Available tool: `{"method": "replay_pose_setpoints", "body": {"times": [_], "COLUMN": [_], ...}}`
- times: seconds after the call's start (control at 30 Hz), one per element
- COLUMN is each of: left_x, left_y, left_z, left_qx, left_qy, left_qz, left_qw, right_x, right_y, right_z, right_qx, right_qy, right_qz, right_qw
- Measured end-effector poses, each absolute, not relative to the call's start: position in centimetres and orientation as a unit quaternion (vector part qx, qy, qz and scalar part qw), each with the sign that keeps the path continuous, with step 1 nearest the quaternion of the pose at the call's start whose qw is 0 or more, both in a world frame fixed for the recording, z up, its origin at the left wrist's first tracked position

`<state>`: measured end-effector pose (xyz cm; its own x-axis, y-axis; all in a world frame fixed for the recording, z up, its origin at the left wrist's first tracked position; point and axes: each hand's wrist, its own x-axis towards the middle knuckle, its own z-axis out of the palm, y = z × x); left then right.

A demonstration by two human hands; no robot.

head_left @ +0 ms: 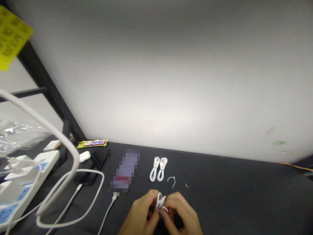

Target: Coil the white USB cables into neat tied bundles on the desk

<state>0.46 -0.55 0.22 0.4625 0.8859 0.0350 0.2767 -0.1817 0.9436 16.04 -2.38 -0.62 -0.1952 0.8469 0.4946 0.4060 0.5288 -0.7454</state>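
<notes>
A coiled white cable [160, 202] with a red-and-white end is pinched between my two hands at the bottom middle of the view. My left hand [143, 213] has its thumb and fingers closed on the left side of the coil. From the right, my right hand [182, 212] grips the same coil beside the red-marked end. Just beyond my hands, two more white cables, a left bundle [154, 169] and a right bundle [162, 169], lie coiled and tied on the black table [232, 195]. A thin white twisted tie [171, 181] lies to their right.
Left of my hands, a blurred-out phone [126, 169] has a white cord plugged in. Farther left are a dark phone [88, 173], a white earbud case [84, 156], a yellow snack wrapper [93, 143] and a power strip [24, 192]. A thick white cable [58, 133] loops across the foreground.
</notes>
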Motion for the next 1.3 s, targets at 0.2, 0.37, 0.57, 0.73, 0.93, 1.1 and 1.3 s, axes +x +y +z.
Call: {"method": "replay_pose_setpoints", "body": {"times": [0.2,0.37,0.57,0.73,0.93,1.1,1.3], "left_x": [0.22,0.09,0.16,0.34,0.35,0.21,0.29], "left_y": [-0.64,-0.64,-0.72,-0.84,-0.79,-0.85,-0.95], "left_z": [-0.26,0.22,0.19,0.06,0.39,0.18,0.43], "left_qx": [0.715,0.75,0.751,0.708,0.738,0.768,0.774], "left_qy": [0.428,0.417,0.399,0.413,0.42,0.419,0.424], "left_qz": [0.327,0.304,0.313,0.317,0.319,0.334,0.323], "left_qw": [0.445,0.413,0.422,0.477,0.421,0.352,0.343], "right_x": [16.1,16.14,16.03,15.96,16.0,16.02,16.08], "right_y": [-2.39,-2.3,-2.36,-2.44,-2.21,-2.12,-2.25], "right_z": [-0.72,-0.84,-0.49,-0.61,-0.27,-0.21,-0.47], "right_qx": [-0.413,-0.399,-0.398,-0.403,-0.394,-0.378,-0.388], "right_qy": [-0.746,-0.758,-0.748,-0.743,-0.753,-0.754,-0.75], "right_qz": [0.24,0.228,0.236,0.247,0.222,0.224,0.24], "right_qw": [0.464,0.463,0.475,0.473,0.477,0.488,0.478]}}
